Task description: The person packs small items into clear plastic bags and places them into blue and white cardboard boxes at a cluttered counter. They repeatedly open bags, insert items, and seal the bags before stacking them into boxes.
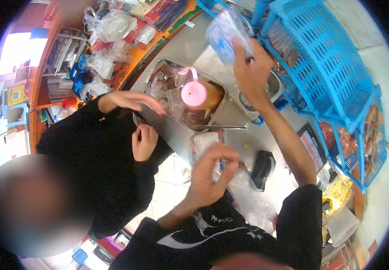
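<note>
My right hand (251, 72) is raised over the counter (189, 50), shut on a clear plastic packet with white and blue contents (226, 35); motion blurs the packet. Near my chest is my left hand (211, 173), its fingers curled but apart from the thumb, and no held object shows in it. Beneath that hand lie a printed packet (205, 141) and a clear plastic bag (251, 192), partly covered. Farther out, a tray (219, 111) holds brown pieces, plastic packets and a jug with a pink lid (193, 93).
At left, a co-worker in black has one hand (130, 101) by the tray and another (144, 141) lower. Blue plastic baskets (326, 64) rise at right. A metal container (273, 86), metal rod (221, 127) and black object (263, 168) are nearby. Plastic bags (111, 25) crowd the orange shelf.
</note>
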`<state>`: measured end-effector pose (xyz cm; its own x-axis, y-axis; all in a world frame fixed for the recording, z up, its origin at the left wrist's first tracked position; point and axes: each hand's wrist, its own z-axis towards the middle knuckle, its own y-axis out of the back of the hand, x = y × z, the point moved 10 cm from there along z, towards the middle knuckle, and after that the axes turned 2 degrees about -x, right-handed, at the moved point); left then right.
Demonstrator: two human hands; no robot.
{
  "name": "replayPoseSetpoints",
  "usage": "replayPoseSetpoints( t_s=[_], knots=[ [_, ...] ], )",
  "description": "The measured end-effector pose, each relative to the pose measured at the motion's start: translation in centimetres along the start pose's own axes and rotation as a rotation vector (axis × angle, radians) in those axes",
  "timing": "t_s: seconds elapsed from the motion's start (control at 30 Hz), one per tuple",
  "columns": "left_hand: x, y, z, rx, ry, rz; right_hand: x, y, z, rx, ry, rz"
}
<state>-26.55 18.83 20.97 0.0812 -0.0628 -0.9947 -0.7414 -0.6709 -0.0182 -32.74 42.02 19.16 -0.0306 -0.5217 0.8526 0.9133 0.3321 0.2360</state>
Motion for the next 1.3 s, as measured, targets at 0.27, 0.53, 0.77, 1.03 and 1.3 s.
replayPoseSetpoints(
  t_s=[0.27, 0.53, 0.77, 1.03, 1.3],
  knots=[
    [-7.1, -5.3, 2.0, 0.049, -0.569, 0.11, 14.4, 16.4, -8.6, 0.373, -0.196, -0.024],
    [-8.3, -12.2, -7.0, 0.326, -0.774, 0.261, 20.0, 26.7, -14.6, 0.279, -0.216, 0.269],
    [-10.2, -15.0, -11.8, 0.515, -0.84, 0.24, 23.3, 33.6, -17.0, 0.124, -0.114, 0.013],
    [-10.6, -17.1, -13.7, 0.577, -0.858, 0.315, 25.5, 35.0, -19.1, 0.382, -0.134, -0.149],
    [-11.1, -19.0, -13.7, 0.615, -0.864, 0.471, 23.9, 34.7, -19.2, 0.383, -0.146, -0.065]
  ],
)
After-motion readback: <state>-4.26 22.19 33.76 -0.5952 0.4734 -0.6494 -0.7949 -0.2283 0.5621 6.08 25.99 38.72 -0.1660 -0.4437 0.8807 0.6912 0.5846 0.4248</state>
